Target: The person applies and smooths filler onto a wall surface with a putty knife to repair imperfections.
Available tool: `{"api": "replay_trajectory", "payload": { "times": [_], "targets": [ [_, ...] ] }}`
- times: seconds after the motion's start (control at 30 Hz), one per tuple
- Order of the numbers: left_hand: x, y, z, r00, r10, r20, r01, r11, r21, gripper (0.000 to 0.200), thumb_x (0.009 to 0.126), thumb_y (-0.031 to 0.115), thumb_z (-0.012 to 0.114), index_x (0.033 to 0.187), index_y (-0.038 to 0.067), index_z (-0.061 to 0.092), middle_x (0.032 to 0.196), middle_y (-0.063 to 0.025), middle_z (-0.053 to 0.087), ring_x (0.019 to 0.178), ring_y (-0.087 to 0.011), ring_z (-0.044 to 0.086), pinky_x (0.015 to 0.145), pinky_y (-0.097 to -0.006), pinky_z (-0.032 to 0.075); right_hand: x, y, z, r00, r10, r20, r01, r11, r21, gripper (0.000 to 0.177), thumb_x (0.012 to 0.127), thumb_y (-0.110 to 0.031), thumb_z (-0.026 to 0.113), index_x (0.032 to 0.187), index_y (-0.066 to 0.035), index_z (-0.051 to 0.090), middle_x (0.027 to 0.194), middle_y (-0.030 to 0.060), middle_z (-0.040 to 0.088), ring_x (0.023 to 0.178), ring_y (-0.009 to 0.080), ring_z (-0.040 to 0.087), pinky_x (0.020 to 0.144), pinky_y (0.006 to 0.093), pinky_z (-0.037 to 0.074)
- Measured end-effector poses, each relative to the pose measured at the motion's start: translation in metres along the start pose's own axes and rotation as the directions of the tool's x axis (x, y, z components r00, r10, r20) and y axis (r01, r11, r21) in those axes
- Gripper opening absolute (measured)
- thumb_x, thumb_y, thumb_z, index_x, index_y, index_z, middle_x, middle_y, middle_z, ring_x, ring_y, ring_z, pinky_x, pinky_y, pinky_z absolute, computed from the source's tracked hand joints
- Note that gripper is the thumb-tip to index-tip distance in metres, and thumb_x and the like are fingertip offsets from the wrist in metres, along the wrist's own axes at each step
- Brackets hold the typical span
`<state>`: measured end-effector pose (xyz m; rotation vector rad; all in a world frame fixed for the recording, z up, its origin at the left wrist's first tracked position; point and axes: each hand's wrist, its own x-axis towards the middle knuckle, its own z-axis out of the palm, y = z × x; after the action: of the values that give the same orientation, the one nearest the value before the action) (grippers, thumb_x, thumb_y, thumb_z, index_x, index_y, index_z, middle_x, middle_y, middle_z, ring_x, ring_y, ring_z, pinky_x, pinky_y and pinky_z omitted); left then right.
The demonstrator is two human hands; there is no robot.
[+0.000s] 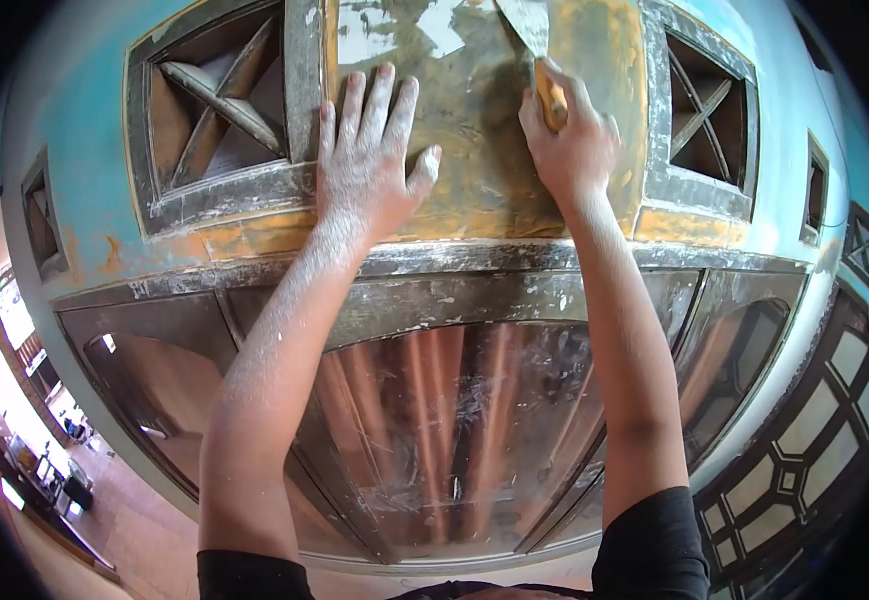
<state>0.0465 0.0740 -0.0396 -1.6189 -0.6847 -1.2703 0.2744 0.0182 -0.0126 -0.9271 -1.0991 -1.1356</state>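
Observation:
My right hand [579,135] is closed around the wooden handle of a putty knife [529,28], whose pale, smeared blade points up and to the left against the wall panel [484,130]. My left hand [369,150] lies flat on the same panel with its fingers spread, near the left frame edge. White dust coats that hand and forearm. The panel is brownish and patchy, with white patches [439,28] near the top and yellowish edges.
Framed vents with crossed bars flank the panel, a left vent [219,100] and a right vent [704,110]. Below runs a paint-spotted wooden ledge [444,258] over glazed window panes [454,430] with reddish curtains behind. A dark patterned door [804,440] stands lower right; a tiled floor [139,510] shows lower left.

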Motion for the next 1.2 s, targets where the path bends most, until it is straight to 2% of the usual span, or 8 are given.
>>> {"api": "replay_trajectory", "payload": {
  "times": [0.5,0.77,0.87,0.93,0.97,1.0,1.07,1.2],
  "targets": [
    [-0.048,0.017,-0.003,0.995,-0.032,0.090,0.036,0.998,-0.052,0.078,0.097,0.047,0.059,0.164,0.018,0.030,0.171,-0.0107,0.021,0.159,-0.0348,0.015,0.126,-0.0612,0.013,-0.087,-0.019,-0.014,0.975,-0.199,0.099,0.199,0.980,0.016,0.041,0.089,-0.033,0.075,0.127,-0.022,0.065,0.076,-0.0008,0.072,0.066,0.0206,0.070,0.074,0.0381,0.043],
    [-0.048,0.017,-0.008,0.997,-0.008,0.077,0.016,0.994,-0.110,0.071,0.099,0.041,0.058,0.162,0.017,0.034,0.171,-0.0116,0.022,0.159,-0.0352,0.015,0.126,-0.0619,0.010,-0.044,-0.061,-0.019,0.936,-0.018,0.353,0.014,1.000,0.012,0.049,0.095,-0.037,0.069,0.139,-0.021,0.056,0.093,0.0064,0.076,0.082,0.0279,0.074,0.081,0.0460,0.046],
    [-0.044,0.017,-0.018,0.999,-0.030,0.038,0.036,0.984,-0.172,0.061,0.100,0.036,0.057,0.156,0.015,0.045,0.165,-0.0141,0.034,0.156,-0.0363,0.024,0.124,-0.0597,0.017,-0.056,-0.076,-0.022,0.904,0.019,0.428,-0.080,0.989,0.126,0.057,0.096,-0.035,0.067,0.148,-0.020,0.048,0.102,0.0084,0.076,0.089,0.0298,0.074,0.087,0.0493,0.047],
    [-0.042,0.023,-0.028,0.992,-0.111,0.056,0.124,0.851,-0.511,0.052,0.100,0.031,0.056,0.149,0.013,0.054,0.157,-0.0143,0.047,0.149,-0.0366,0.036,0.121,-0.0553,0.026,-0.060,-0.083,-0.023,0.884,0.012,0.467,-0.100,0.981,0.165,0.065,0.096,-0.032,0.064,0.155,-0.018,0.041,0.110,0.0106,0.075,0.097,0.0323,0.073,0.091,0.0507,0.048],
    [-0.039,0.031,-0.038,0.985,-0.153,0.079,0.172,0.894,-0.413,0.053,0.100,0.028,0.056,0.148,0.007,0.054,0.150,-0.0191,0.054,0.140,-0.0380,0.048,0.117,-0.0499,0.034,-0.063,-0.086,-0.023,0.869,0.024,0.494,-0.151,0.964,0.220,0.068,0.096,-0.030,0.063,0.157,-0.017,0.037,0.113,0.0131,0.073,0.101,0.0337,0.072,0.091,0.0512,0.048],
    [-0.037,0.034,-0.039,0.985,-0.154,0.080,0.174,0.896,-0.408,0.053,0.100,0.028,0.056,0.148,0.007,0.054,0.150,-0.0191,0.054,0.140,-0.0380,0.048,0.117,-0.0499,0.034,-0.066,-0.088,-0.023,0.852,0.035,0.522,-0.204,0.941,0.270,0.071,0.096,-0.028,0.062,0.159,-0.016,0.034,0.117,0.0157,0.072,0.104,0.0351,0.071,0.091,0.0517,0.048],
    [-0.030,0.036,-0.035,0.940,-0.246,0.235,0.340,0.633,-0.695,0.057,0.100,0.025,0.054,0.152,0.001,0.047,0.149,-0.0256,0.053,0.138,-0.0400,0.051,0.116,-0.0458,0.037,-0.071,-0.096,-0.024,0.819,0.047,0.572,-0.296,0.888,0.351,0.077,0.094,-0.025,0.061,0.162,-0.010,0.028,0.122,0.0215,0.069,0.110,0.0388,0.068,0.093,0.0527,0.047],
    [-0.017,0.033,-0.049,0.882,-0.287,0.373,0.471,0.530,-0.706,0.063,0.099,0.018,0.054,0.156,-0.002,0.037,0.152,-0.0287,0.050,0.144,-0.0372,0.047,0.119,-0.0404,0.035,-0.074,-0.102,-0.023,0.841,-0.003,0.540,-0.233,0.900,0.369,0.083,0.093,-0.025,0.062,0.163,-0.003,0.022,0.123,0.0249,0.068,0.110,0.0426,0.067,0.099,0.0532,0.046]
  ]
}}
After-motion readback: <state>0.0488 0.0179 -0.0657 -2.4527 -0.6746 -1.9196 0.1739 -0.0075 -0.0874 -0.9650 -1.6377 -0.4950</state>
